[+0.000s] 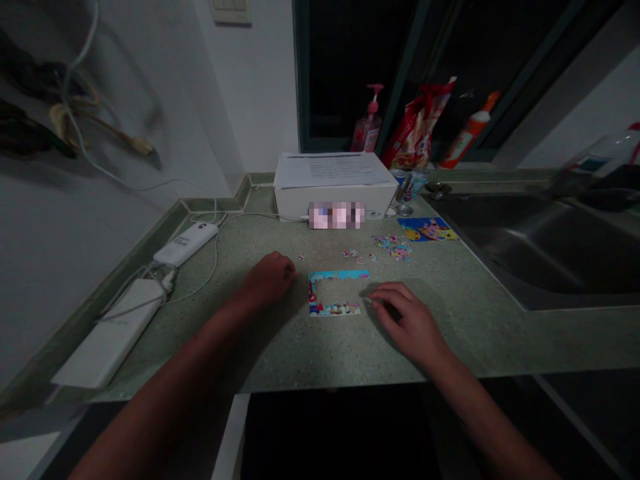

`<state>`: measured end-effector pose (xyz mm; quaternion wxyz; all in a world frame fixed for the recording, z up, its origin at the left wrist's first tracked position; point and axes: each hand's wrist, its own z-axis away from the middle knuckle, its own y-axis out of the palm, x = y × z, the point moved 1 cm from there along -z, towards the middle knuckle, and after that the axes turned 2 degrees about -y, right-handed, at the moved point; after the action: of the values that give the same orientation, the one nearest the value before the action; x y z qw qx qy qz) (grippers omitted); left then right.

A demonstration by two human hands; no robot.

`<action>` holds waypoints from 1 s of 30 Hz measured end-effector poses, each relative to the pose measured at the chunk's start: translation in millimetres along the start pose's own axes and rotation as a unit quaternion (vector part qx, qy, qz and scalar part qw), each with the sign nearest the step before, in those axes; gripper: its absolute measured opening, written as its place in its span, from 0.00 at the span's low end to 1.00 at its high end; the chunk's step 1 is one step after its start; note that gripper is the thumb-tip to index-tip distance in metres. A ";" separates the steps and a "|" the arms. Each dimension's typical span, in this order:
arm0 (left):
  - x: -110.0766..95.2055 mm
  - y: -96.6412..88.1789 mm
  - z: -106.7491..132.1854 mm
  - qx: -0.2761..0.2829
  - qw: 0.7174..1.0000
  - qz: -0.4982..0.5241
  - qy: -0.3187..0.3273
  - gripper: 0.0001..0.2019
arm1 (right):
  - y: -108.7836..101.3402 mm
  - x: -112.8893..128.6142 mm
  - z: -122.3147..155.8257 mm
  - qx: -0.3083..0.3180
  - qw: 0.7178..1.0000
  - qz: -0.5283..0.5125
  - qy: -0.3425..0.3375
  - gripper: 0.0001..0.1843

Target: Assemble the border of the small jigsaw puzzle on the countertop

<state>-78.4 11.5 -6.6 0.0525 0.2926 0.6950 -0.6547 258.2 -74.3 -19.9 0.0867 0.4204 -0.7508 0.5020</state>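
A partly built jigsaw frame (336, 293), with blue top edge and colourful bottom edge, lies on the green speckled countertop (300, 347). My left hand (267, 279) rests at the frame's left side, fingers curled with the tips at the upper left corner. My right hand (407, 319) lies palm down just right of the frame, fingers bent and pressed to the counter by its open right side; whether a piece is under them I cannot make out. Loose puzzle pieces (393, 245) lie scattered behind the frame, and a colourful picture card (428, 229) lies further back.
A white box (334, 187) with paper on top stands at the back. Two white power banks (186, 243) (113, 333) with cables lie on the left. A steel sink (545, 247) is on the right. A pink pump bottle (369, 128), a red bag and an orange-capped bottle stand on the sill.
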 end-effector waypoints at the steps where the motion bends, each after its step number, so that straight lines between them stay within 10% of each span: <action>1: 0.2 -1.2 0.5 -0.002 1.000 0.002 -0.006 0.04 | 0.2 -0.7 0.0 0.000 1.000 0.000 -0.001 0.09; 11: -26.1 -10.1 0.4 0.014 0.982 0.168 -0.088 0.10 | -1.3 9.4 -9.2 0.005 1.000 -0.008 -0.008 0.09; 18: -41.3 -9.2 5.8 0.081 0.898 0.423 -0.085 0.06 | 9.8 38.3 -29.3 0.033 0.999 -0.016 -0.038 0.09; 30: -55.2 0.0 16.4 0.183 0.892 0.413 0.016 0.07 | 34.1 69.2 -41.1 0.009 0.997 0.054 -0.060 0.11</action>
<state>-38.1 -22.6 16.3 0.2526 0.5684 0.3798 -0.6847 178.0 -73.1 14.9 0.0098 0.4092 -0.7717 0.4867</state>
